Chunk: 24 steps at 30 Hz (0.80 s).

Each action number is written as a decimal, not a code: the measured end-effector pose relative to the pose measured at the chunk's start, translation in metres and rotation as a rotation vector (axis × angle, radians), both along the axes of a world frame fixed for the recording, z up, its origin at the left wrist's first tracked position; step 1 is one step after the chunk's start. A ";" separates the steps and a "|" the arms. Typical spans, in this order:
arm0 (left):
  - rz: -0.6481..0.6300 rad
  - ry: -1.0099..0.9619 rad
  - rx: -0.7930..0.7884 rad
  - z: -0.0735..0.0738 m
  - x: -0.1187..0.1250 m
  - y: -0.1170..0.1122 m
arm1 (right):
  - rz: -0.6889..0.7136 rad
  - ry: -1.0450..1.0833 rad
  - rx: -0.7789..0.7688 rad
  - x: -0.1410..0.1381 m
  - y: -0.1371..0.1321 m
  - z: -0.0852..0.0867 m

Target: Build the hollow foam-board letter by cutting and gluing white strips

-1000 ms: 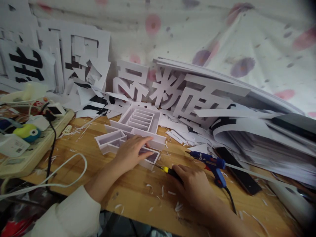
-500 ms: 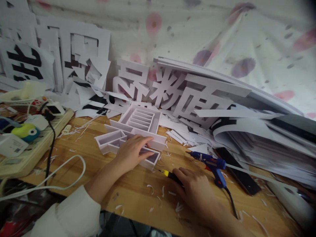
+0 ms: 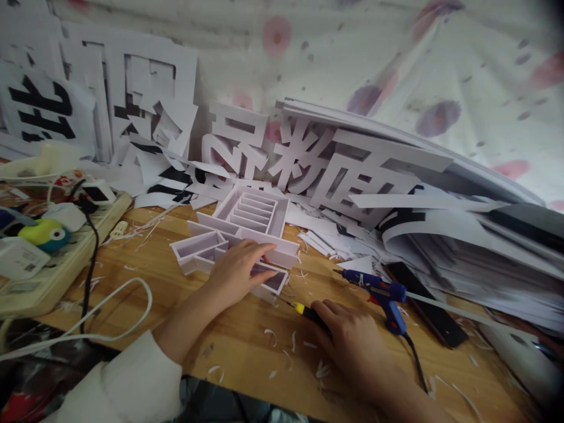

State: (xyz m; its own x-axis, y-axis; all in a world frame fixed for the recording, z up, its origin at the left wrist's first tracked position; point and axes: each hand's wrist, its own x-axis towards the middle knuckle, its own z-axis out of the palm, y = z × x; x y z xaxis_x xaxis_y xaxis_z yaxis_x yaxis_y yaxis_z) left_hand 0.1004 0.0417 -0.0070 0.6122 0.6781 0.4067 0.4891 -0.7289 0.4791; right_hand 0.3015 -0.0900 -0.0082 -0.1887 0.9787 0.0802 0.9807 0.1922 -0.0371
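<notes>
A white letter shape with raised walls [image 3: 282, 256], like a hollow character made of thin board, lies on the wooden table. My left hand [image 3: 238, 271] rests over its near part, thumb and fingers closed around a wall there; the fingertips are partly hidden. In my right hand [image 3: 348, 332] is a yellow and black craft knife [image 3: 305, 310], its thin blade pointing left at the letter's near right corner. Whether the blade touches the wall I cannot tell. To the right of the knife lies a blue hot glue gun [image 3: 374, 286] with a glue stick in its back.
Beside the glue gun lies a black phone [image 3: 425, 305]. Paper sheets [image 3: 476, 247] are stacked at the right, and white cut-out characters [image 3: 304, 155] lean at the back. A power strip [image 3: 106, 223] with plugs and a white cable [image 3: 145, 288] occupy the left. Scraps litter the table [image 3: 238, 358].
The view has shifted slightly. My right hand and the knife sit a touch farther right in the picture. My left hand keeps its place on the letter.
</notes>
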 end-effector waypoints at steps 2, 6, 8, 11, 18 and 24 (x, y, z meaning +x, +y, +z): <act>0.000 0.000 0.002 0.000 0.000 0.000 | -0.004 0.000 0.028 -0.001 -0.002 0.002; -0.012 0.002 0.007 -0.001 0.000 0.000 | -0.026 -0.021 0.023 -0.001 -0.001 0.003; -0.019 0.002 0.012 -0.001 0.000 0.000 | -0.024 -0.025 -0.007 -0.001 0.001 0.002; -0.024 0.000 0.009 -0.002 -0.001 0.001 | -0.011 -0.031 -0.048 0.000 0.002 -0.003; -0.015 0.011 -0.018 0.000 -0.001 0.001 | -0.007 0.006 -0.006 0.003 -0.001 0.003; -0.015 0.015 -0.026 0.000 -0.001 0.000 | -0.005 -0.028 -0.038 0.001 0.002 0.000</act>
State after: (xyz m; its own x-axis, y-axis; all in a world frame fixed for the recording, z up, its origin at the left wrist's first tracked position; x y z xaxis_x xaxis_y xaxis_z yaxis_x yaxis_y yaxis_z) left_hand 0.0999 0.0422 -0.0068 0.6282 0.6791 0.3797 0.4855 -0.7236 0.4907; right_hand 0.3026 -0.0876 -0.0083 -0.1858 0.9819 0.0375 0.9823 0.1866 -0.0164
